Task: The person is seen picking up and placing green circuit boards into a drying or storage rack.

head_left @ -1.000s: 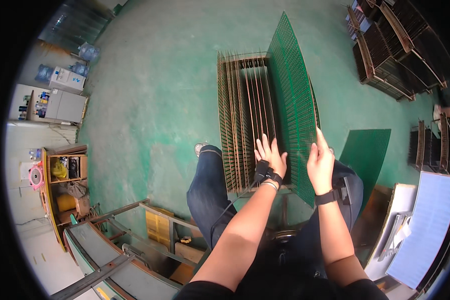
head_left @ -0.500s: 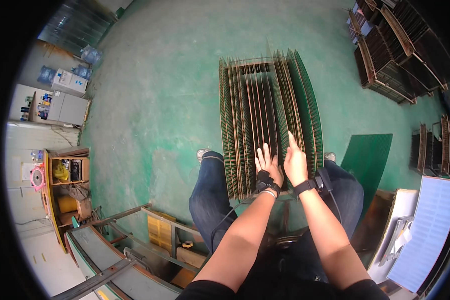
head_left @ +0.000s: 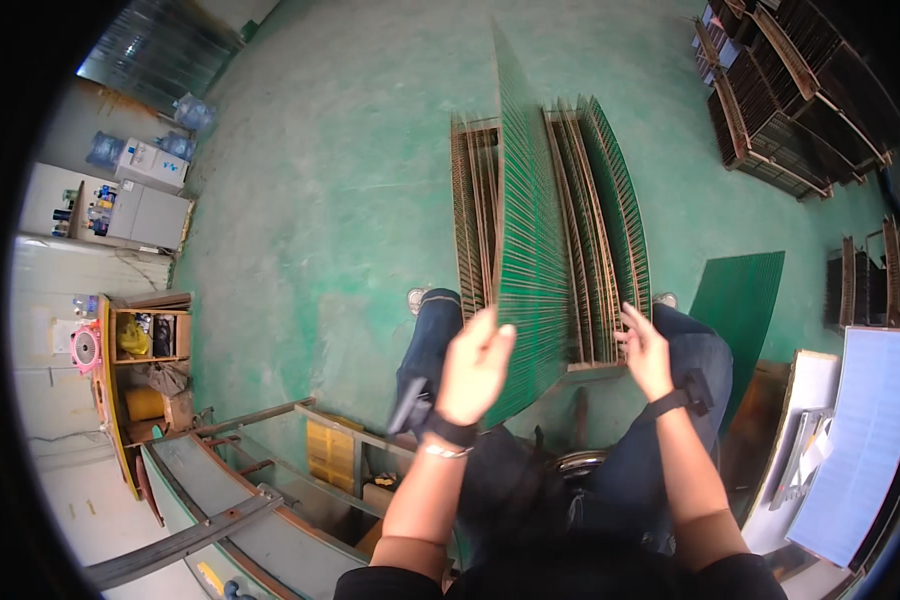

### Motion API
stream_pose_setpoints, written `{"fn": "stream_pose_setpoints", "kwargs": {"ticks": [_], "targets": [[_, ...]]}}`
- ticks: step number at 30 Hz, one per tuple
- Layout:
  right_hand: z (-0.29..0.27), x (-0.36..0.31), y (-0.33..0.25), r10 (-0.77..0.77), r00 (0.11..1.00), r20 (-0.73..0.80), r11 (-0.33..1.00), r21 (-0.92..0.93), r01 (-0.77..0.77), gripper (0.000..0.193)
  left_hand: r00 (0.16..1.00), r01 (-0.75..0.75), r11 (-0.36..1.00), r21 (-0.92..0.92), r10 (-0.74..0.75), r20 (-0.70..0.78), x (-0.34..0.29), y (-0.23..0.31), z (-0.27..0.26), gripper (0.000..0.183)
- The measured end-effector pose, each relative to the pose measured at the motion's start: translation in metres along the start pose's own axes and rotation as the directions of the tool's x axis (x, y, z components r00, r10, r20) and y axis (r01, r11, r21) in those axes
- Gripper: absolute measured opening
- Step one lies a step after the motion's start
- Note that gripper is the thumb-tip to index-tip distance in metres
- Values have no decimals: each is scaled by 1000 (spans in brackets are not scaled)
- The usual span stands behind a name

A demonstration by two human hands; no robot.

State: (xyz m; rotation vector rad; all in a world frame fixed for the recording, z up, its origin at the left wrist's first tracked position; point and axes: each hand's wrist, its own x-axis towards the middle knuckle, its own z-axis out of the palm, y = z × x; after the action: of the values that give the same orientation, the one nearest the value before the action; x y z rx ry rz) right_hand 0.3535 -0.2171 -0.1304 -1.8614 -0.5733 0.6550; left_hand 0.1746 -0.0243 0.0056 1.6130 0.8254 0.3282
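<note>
A thin green panel (head_left: 530, 250) with fine cross lines stands on edge, raised out of an upright rack (head_left: 592, 370) between my knees. My left hand (head_left: 475, 368) is closed on its near left edge, thumb on top. To the right, my right hand (head_left: 647, 352) has its fingers apart and holds nothing. It hovers by the near end of the several green panels (head_left: 610, 220) on the rack's right side. More brown-edged panels (head_left: 473, 215) stand in the rack's left side, partly hidden by the raised one.
Another green panel (head_left: 738, 300) leans at my right, beside a board with a pale blue sheet (head_left: 858, 440). Metal frames (head_left: 225, 510) lie at lower left. Further off stand a shelf (head_left: 150, 340), a water dispenser (head_left: 153, 165) and stacked dark racks (head_left: 770, 100).
Both hands were together in the rack's gap. My left hand has moved left and up with a green panel in it. My right hand has drawn apart to the right.
</note>
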Motion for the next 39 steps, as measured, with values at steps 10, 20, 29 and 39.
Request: {"fn": "stream_pose_setpoints", "kwargs": {"ticks": [10, 20, 29, 39], "targets": [[-88, -11, -103, 99, 958, 270, 335, 897, -288, 51, 997, -27, 722, -691, 66, 30, -82, 22, -56, 38], [-139, -47, -125, -58, 995, 76, 661, 750, -19, 38, 988, 43, 689, -724, 77, 132, -89, -16, -38, 43], [-144, -52, -127, -124, 992, 10, 719, 690, 83, 41, 986, 44, 698, -715, 85, 143, -87, -3, -31, 41], [-144, -56, -119, -124, 992, -34, 628, 771, 105, 40, 995, -14, 525, -851, 89, 39, -85, -3, -25, 54]]}}
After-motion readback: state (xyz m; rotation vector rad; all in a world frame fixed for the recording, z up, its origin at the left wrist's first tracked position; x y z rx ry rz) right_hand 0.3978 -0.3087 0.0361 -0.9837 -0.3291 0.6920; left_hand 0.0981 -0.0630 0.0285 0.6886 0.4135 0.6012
